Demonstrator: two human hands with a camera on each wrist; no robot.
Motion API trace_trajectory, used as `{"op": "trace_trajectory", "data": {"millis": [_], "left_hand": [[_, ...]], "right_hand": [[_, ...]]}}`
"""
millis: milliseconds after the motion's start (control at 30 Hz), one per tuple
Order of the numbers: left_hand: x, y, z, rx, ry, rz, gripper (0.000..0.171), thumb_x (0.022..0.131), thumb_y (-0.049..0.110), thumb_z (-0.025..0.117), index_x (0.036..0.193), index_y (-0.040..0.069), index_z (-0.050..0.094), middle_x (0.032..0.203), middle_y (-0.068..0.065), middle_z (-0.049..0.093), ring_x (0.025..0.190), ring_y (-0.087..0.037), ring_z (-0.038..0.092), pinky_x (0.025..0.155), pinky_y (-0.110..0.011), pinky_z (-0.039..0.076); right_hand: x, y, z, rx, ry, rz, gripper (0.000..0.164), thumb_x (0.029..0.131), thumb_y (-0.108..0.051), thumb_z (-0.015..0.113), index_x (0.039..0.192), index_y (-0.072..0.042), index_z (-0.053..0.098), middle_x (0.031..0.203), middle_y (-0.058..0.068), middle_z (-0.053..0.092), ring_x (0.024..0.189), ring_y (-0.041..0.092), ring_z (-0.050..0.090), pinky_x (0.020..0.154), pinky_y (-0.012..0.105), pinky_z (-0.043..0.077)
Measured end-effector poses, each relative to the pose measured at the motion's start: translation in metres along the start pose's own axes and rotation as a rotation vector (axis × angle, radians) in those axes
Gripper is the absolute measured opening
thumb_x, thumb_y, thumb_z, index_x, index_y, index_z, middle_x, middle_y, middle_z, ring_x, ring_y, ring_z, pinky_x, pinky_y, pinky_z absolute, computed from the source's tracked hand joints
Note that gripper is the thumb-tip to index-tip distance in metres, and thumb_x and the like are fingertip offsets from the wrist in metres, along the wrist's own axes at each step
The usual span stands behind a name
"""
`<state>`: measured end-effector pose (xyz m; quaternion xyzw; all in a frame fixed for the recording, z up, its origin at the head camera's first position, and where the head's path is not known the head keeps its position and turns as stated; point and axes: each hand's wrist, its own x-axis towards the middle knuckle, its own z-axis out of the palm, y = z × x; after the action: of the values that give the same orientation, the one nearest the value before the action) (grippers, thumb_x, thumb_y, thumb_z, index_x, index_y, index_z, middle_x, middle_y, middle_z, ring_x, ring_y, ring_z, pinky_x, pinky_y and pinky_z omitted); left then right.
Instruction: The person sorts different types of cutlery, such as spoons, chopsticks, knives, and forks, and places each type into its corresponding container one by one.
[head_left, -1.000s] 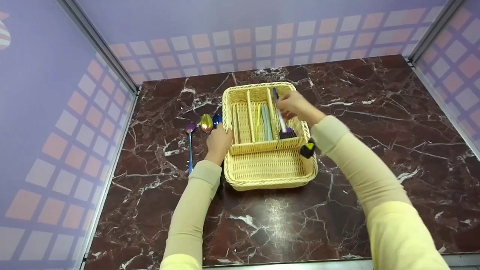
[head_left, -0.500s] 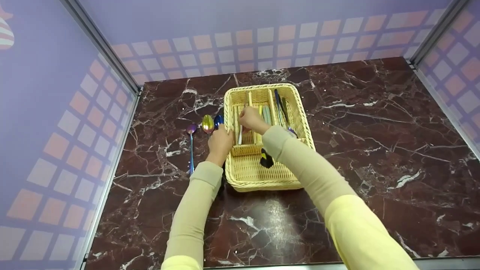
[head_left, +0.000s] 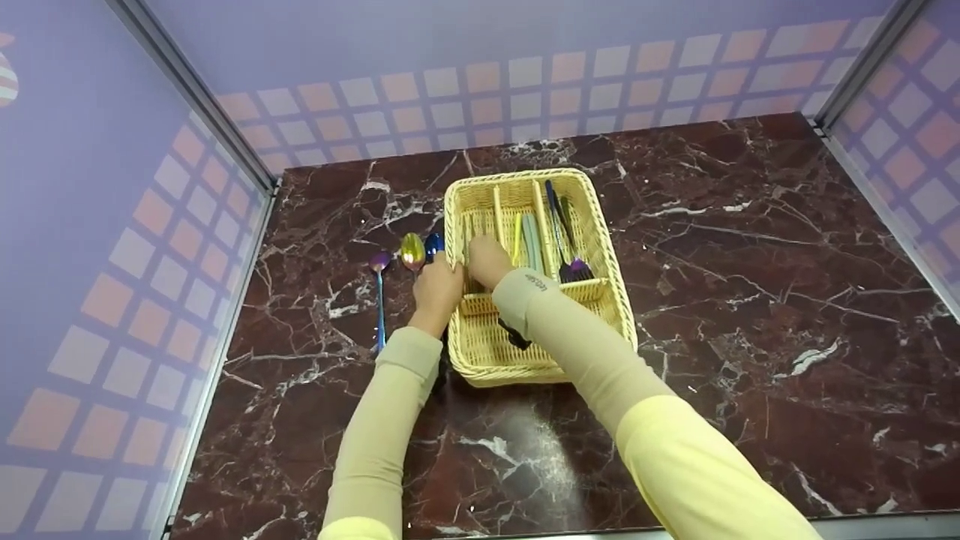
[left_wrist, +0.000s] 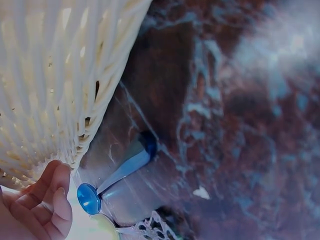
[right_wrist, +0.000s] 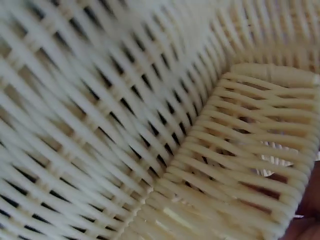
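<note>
A cream woven cutlery basket (head_left: 609, 247) stands on the table. My left hand (head_left: 439, 289) grips its left rim; in the left wrist view, curled fingers (left_wrist: 56, 200) rest against the outer wall. My right hand (head_left: 489, 262) reaches down into the left compartment, its fingertips hidden, so what it holds cannot be seen. Slim utensils (head_left: 471, 225) lie in that compartment. A yellow utensil (head_left: 517, 234) and grey-green ones (head_left: 534, 244) fill the middle one. Dark-handled forks (head_left: 576, 270) lie in the right one. Through the basket's weave, part of my right hand (right_wrist: 270, 192) shows dimly.
Left of the basket lie a purple-bowled spoon (head_left: 380, 262), a gold spoon (head_left: 412, 251) and a blue spoon (head_left: 433, 244) on the dark marble table (head_left: 720, 300). Panelled walls (head_left: 525, 37) close off the back and sides.
My right hand has moved from the right compartment to the left one with a slim silvery utensil, then sunk lower there. My left hand has stayed on the rim.
</note>
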<state>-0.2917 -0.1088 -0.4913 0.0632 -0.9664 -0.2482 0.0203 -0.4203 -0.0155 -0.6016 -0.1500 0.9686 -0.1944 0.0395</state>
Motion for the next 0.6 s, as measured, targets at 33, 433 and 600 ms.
{"op": "trace_trajectory", "data": {"millis": [33, 433, 600], "left_hand": [[0.0, 0.0, 0.0, 0.001, 0.0, 0.001, 0.038, 0.094, 0.031, 0.044, 0.115, 0.0, 0.053, 0.099, -0.023, 0.064, 0.087, -0.039, 0.062, 0.073, -0.051, 0.047], [-0.002, 0.002, 0.001, 0.018, -0.015, -0.003, 0.04, 0.094, 0.032, 0.044, 0.116, 0.0, 0.052, 0.1, -0.023, 0.064, 0.088, -0.038, 0.063, 0.073, -0.05, 0.047], [-0.002, 0.002, 0.002, 0.022, -0.021, -0.006, 0.04, 0.094, 0.033, 0.044, 0.116, 0.0, 0.053, 0.1, -0.022, 0.064, 0.087, -0.038, 0.063, 0.073, -0.05, 0.048]], "right_hand": [[-0.015, -0.011, -0.013, -0.02, 0.007, 0.006, 0.017, 0.085, -0.006, 0.05, 0.081, -0.007, 0.066, 0.083, 0.012, 0.066, 0.073, 0.023, 0.063, 0.064, 0.035, 0.051], [0.139, 0.108, 0.188, -0.166, -0.063, -0.021, 0.026, 0.092, -0.028, 0.042, 0.084, -0.019, 0.066, 0.081, 0.003, 0.065, 0.07, 0.021, 0.063, 0.061, 0.041, 0.05], [0.097, 0.081, 0.145, -0.18, -0.084, -0.07, 0.023, 0.091, -0.021, 0.044, 0.085, -0.014, 0.065, 0.082, 0.006, 0.065, 0.072, 0.022, 0.063, 0.062, 0.04, 0.051]]}}
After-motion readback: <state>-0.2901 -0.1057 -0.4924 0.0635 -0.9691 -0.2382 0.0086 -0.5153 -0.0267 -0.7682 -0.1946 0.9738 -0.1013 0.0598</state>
